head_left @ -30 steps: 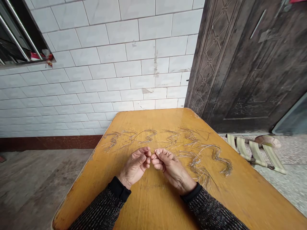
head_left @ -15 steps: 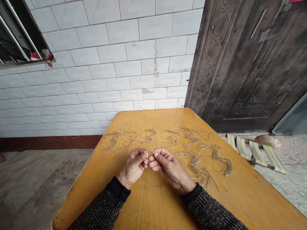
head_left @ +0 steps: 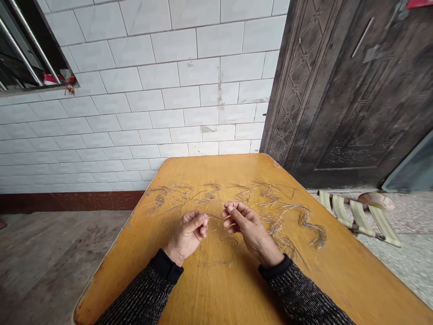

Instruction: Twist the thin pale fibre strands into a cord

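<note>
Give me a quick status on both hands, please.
Left hand and right hand pinch one thin strand between them. Loose strand bundles beside, on the table.

A: Open room: bare front of the yellow wooden table (head_left: 216, 289), between and below the sleeves.

B: Obstacles: row of thin wavy fibre bundles (head_left: 209, 193) along the far side; larger tangled pale fibre heap (head_left: 297, 225) just right of the right hand (head_left: 252, 228).
</note>
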A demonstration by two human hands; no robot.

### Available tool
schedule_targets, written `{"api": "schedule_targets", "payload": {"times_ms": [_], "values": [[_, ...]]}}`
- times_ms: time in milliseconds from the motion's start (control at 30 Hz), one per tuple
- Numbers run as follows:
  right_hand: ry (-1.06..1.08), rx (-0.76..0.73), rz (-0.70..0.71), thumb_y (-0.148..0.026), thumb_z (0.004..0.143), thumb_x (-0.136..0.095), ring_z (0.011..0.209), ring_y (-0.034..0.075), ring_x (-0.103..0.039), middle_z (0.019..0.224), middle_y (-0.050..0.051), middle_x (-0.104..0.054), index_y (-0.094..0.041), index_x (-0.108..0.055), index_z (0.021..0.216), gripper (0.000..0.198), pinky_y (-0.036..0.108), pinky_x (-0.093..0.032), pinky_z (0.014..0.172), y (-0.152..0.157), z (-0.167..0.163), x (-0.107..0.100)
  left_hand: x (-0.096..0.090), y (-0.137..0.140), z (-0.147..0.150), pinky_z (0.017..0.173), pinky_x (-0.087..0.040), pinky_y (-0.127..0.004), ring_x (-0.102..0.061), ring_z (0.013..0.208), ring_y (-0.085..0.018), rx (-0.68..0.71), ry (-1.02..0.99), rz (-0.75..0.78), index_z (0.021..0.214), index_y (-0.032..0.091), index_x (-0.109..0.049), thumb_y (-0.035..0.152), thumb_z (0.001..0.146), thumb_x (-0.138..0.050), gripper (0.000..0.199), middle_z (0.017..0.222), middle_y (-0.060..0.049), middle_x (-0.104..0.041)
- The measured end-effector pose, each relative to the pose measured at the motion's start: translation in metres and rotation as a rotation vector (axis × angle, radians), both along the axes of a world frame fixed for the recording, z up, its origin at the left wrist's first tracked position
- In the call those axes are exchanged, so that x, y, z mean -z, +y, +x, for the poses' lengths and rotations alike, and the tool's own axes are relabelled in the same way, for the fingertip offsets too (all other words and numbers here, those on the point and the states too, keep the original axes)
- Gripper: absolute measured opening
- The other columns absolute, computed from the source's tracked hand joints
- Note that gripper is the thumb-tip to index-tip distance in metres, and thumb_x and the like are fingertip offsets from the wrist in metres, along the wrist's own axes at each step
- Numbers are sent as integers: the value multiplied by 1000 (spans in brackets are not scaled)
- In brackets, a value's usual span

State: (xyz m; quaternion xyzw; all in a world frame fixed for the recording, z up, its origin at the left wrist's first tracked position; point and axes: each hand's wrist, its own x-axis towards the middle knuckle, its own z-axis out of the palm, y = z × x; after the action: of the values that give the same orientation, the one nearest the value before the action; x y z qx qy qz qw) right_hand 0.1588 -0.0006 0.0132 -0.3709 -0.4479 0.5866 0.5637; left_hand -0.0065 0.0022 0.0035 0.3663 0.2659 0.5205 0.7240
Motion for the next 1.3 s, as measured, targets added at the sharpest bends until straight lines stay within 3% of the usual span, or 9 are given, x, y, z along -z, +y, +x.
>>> {"api": "schedule_targets", "payload": {"times_ms": [333,500,733,867,1067,1300], "values": [[-217,159,242,-40,74,-60,63,12,-57,76,3,-60,-18,-60,94,30,22,-44,51,2,9,-1,3,-3,2,40,-29,-18,-44,39,-4,107,216,71,60,12,-58,25,62,-73,20,53,2,-53],[-336,53,269,-42,78,-55,62,11,-55,75,4,-61,-15,-61,94,32,21,-42,49,-1,15,-8,4,-4,1,40,-30,-18,-43,38,-4,224,320,75,62,11,-59,29,62,-73,22,51,2,-53],[-308,-176,129,-42,70,-62,41,4,-41,62,-1,-57,-13,-58,82,32,17,-31,39,0,21,-13,6,-3,0,41,-33,-18,-44,41,-4,329,387,43,62,11,-57,31,62,-72,25,55,2,-53],[-264,-189,114,-41,70,-61,40,3,-39,62,-2,-56,-14,-55,81,30,17,-29,38,0,24,-13,7,-4,1,48,-35,-18,-47,48,-5,341,395,52,65,11,-58,32,67,-69,24,58,1,-54],[-353,-149,188,-39,76,-55,39,3,-39,62,-3,-52,-15,-53,80,25,17,-30,39,0,23,-12,6,-7,6,58,-39,-19,-52,71,-10,254,413,92,74,12,-61,34,69,-68,24,79,-5,-60],[-390,-254,255,-38,79,-53,41,4,-38,61,-3,-50,-15,-54,81,23,18,-30,40,0,26,-11,4,-6,3,48,-37,-18,-53,56,-7,327,394,4,67,10,-60,34,63,-72,26,67,-3,-60]]}}
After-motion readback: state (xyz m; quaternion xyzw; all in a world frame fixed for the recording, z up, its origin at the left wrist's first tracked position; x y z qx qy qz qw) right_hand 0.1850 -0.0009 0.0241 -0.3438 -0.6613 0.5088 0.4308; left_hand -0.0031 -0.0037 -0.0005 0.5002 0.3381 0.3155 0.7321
